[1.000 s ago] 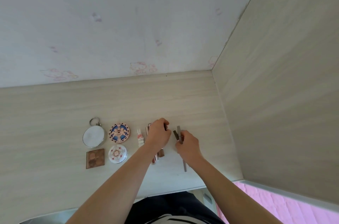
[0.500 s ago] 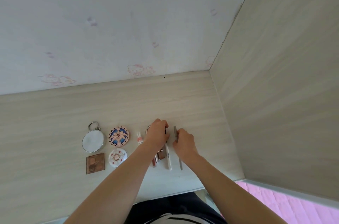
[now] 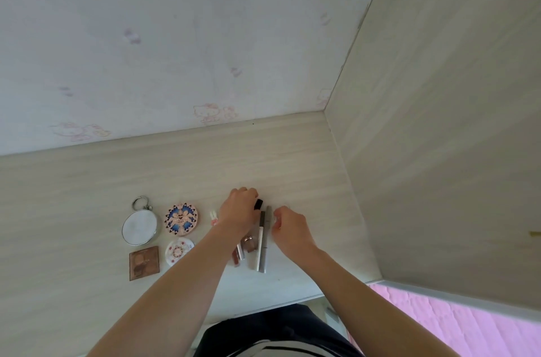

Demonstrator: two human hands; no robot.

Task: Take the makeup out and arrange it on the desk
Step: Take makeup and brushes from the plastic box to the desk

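Grey pencil (image 3: 265, 242) now beside right grip (image 3: 289, 226)

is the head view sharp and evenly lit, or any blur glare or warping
Head view: soft, even daylight, no hard shadows or glare on the desk; wide-angle distortion tilts the desk's back edge and splays the side panel; the left hand, the black-capped tube it grips, and the right hand look slightly soft.

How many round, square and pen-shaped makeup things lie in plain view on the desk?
Round: 3 (mirror, patterned compact, white compact)
Square: 1 (brown palette)
Pen-shaped: 2 (white pen, grey pen)
Total: 6
Not counted: the partly hidden tubes and the black-capped item that the left hand holds.
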